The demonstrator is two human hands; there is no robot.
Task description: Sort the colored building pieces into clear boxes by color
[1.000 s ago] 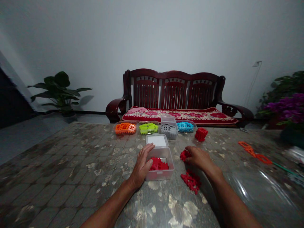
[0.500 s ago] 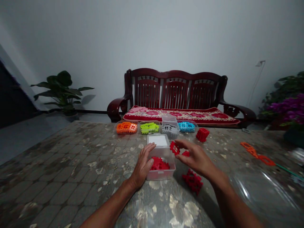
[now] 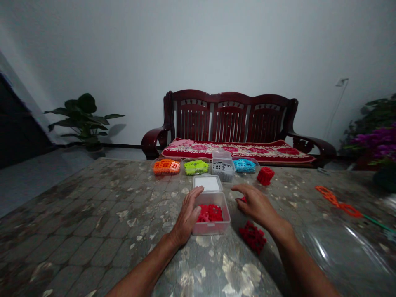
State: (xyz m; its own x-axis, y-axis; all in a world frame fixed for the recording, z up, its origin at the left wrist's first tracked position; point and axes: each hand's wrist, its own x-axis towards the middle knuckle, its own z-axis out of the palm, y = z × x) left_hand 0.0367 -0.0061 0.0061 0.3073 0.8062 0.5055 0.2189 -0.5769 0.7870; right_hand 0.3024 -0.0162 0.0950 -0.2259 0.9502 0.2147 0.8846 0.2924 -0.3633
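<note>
My left hand (image 3: 188, 212) rests with fingers stretched along the left wall of a clear plastic box (image 3: 212, 228), thumb over its rim. Inside the box lie several red interlocking building pieces (image 3: 215, 212), and its lid (image 3: 207, 183) is folded back on the far side. To the right of the box, my right hand (image 3: 254, 202) hovers with thumb and forefinger apart and nothing between them. A red piece (image 3: 243, 199) lies partly hidden behind that hand. Nearer to me sits a joined red block (image 3: 253, 238), and a red cube (image 3: 265, 176) stands farther back.
Along the far table edge stand boxes of orange pieces (image 3: 167, 167), green pieces (image 3: 196, 167), grey pieces (image 3: 223, 168) and blue pieces (image 3: 244, 166). Joined orange pieces (image 3: 338, 201) and a large clear plastic cover (image 3: 343, 247) lie at right. A wooden bench (image 3: 230, 119) is beyond.
My right hand has let go of the red window-patterned piece, and a piece like it now lies in the box. My left hand has stayed at the box.
</note>
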